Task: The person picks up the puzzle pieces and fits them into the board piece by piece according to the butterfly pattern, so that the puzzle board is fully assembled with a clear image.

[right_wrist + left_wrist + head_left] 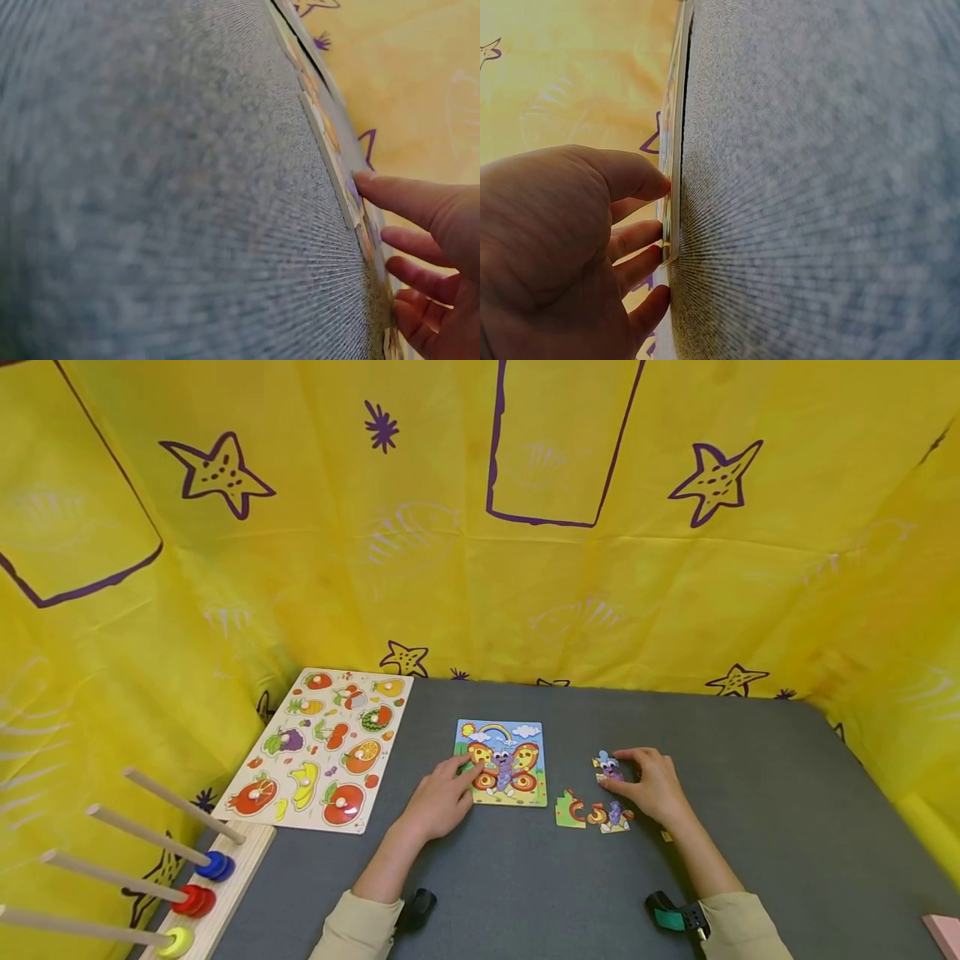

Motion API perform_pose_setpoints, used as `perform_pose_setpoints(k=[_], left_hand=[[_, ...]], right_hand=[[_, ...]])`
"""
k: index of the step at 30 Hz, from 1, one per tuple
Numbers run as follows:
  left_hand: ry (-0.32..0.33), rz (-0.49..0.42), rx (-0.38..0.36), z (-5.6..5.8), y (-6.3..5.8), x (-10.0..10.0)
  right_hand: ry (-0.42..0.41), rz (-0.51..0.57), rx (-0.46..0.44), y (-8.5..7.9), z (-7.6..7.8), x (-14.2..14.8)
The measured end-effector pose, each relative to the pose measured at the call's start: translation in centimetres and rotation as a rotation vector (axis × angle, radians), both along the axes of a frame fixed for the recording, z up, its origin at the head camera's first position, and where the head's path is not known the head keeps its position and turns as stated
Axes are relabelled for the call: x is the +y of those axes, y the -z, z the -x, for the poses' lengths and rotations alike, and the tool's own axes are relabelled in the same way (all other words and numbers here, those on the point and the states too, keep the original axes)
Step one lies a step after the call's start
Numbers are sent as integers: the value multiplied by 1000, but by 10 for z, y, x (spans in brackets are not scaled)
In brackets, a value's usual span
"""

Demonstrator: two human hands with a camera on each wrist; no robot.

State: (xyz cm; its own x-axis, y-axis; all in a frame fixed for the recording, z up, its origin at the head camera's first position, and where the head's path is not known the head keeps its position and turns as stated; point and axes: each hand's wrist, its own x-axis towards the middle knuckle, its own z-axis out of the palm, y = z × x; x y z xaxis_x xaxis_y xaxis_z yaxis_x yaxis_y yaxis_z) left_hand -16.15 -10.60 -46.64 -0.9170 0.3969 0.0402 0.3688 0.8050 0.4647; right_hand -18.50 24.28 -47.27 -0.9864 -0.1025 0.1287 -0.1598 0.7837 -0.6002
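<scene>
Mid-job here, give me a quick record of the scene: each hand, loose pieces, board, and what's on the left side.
Left hand: fingers touching the butterfly board
Right hand: face piece between thumb and finger
Loose pieces: green piece and body piece, nearer the person than the face piece
Board: lying flat on the table, left of the pieces
Left side: fruit board; peg stand with blue, red, yellow rings
</scene>
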Motion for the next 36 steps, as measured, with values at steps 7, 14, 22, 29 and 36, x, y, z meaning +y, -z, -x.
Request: perform_pose_setpoints(k=[7,14,22,29,36], left_hand=[[2,-5,2,1,1,-1],[5,-7,-5,1,2,-2],[3,0,-2,1,0,-2],[7,5,9,0,-1,-1],[14,18,27,0,0,0]], right_hand=[[-40,-17,-26,-2,4,1],[-48,-20,-96,-5,9,0],[13,222,-41,-4,14,-28],[25,422,-115,-3,20,-85],[20,427,-128,3,28,-131]])
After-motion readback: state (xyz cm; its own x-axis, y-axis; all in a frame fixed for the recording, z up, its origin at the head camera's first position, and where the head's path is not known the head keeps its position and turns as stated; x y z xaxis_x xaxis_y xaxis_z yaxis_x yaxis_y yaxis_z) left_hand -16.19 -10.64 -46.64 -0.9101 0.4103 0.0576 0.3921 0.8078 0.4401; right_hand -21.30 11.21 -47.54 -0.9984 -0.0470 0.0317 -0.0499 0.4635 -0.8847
